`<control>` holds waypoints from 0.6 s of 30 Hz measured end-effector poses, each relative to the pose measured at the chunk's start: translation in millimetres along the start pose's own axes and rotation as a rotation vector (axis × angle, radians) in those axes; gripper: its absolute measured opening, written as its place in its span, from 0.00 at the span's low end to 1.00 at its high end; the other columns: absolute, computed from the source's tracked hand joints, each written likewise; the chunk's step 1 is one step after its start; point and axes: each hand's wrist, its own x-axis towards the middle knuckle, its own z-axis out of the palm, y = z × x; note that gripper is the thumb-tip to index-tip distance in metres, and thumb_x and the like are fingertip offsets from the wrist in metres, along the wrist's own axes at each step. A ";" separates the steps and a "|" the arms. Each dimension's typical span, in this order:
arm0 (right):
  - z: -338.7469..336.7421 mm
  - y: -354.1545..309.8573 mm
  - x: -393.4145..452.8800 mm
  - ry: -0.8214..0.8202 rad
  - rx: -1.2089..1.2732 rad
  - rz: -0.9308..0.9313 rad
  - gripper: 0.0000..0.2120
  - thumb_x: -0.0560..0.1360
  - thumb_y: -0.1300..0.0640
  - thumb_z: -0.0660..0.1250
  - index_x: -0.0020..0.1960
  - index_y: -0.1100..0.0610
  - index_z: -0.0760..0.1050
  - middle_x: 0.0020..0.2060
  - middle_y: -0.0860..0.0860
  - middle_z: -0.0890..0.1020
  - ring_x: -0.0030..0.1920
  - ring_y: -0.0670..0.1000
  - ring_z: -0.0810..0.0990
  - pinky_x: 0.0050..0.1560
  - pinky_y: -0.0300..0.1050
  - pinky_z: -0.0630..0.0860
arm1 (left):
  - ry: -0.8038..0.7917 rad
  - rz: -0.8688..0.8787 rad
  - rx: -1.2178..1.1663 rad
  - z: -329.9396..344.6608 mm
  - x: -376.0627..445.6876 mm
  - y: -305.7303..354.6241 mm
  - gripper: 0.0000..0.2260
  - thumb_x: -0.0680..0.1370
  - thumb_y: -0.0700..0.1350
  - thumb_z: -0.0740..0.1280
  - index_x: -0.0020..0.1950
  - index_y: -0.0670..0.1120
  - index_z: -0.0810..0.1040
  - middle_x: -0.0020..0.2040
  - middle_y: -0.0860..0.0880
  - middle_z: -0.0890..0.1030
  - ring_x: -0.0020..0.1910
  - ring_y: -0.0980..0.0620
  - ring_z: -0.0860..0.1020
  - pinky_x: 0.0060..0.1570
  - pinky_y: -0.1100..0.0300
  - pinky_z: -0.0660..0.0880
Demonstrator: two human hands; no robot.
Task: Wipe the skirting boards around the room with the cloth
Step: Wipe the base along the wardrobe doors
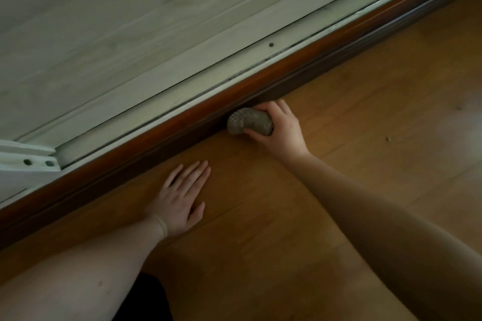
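Cloth (pixel 249 122) bunched in my right hand (pixel 281 129) against skirting board (pixel 146 148); left hand (pixel 180 202) flat on floor (pixel 365 117). Risk: wad skips groove.

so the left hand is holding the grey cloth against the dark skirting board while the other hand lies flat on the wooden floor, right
Not quite: the hands are swapped. The head view shows the right hand gripping the grey cloth against the dark skirting board, while the left hand lies flat, fingers straight, on the wooden floor.
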 end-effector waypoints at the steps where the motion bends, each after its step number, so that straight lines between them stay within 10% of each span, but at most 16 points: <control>1: -15.4 7.3 4.9 0.005 -0.026 -0.005 0.21 0.71 0.53 0.76 0.61 0.53 0.74 0.57 0.45 0.71 0.56 0.43 0.73 0.54 0.29 0.69 | 0.004 0.002 -0.001 -0.1 0.2 0.5 0.35 0.79 0.57 0.55 0.82 0.44 0.50 0.81 0.44 0.55 0.79 0.47 0.56 0.75 0.44 0.54; 18: -157.8 89.9 52.9 0.389 -0.198 0.451 0.23 0.73 0.52 0.73 0.65 0.56 0.71 0.62 0.55 0.74 0.61 0.53 0.72 0.59 0.46 0.72 | -0.022 -0.001 0.004 -3.4 2.8 3.3 0.34 0.78 0.56 0.56 0.81 0.44 0.53 0.81 0.45 0.56 0.79 0.46 0.57 0.75 0.44 0.54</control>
